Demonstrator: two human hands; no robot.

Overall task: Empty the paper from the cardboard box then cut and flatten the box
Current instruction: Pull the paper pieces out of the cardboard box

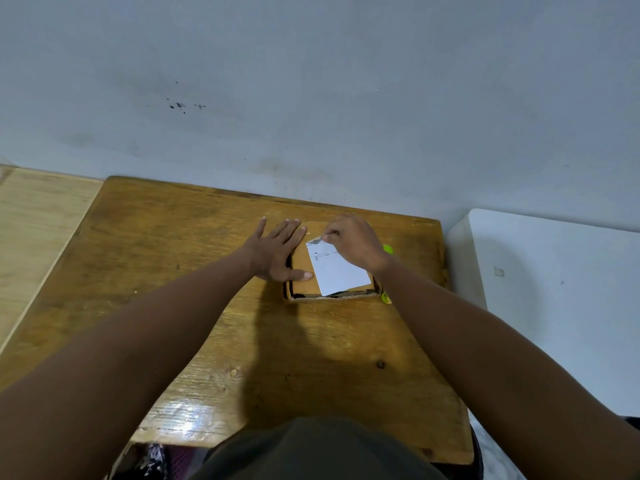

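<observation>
1. Brown cardboard is what we see first: the cardboard box (pixel 304 268) sits on the wooden desk (pixel 173 271), toward twelve o'clock from the middle of the top and near the wall (pixel 311 81).
2. We see our left hand (pixel 277 251) lying flat with straight fingers, its palm on the desk at the box's nine o'clock side, fingertips and thumb reaching onto the cardboard.
3. Our right hand (pixel 353 242) hovers over the box's one o'clock corner, fingers curled, pinching the far corner of a white paper (pixel 341 271).
4. The paper lies tilted across the box's top, its printed lines near the pinched corner, its near edge reaching the box's six o'clock rim.
5. A small yellow-green object (pixel 388 250) peeks out at the box's three o'clock side, partly hidden by our wrist; we cannot tell what it is.
6. A white surface (pixel 554 289) stands at three o'clock of the desk, and a pale wooden board (pixel 38 220) at nine o'clock.
</observation>
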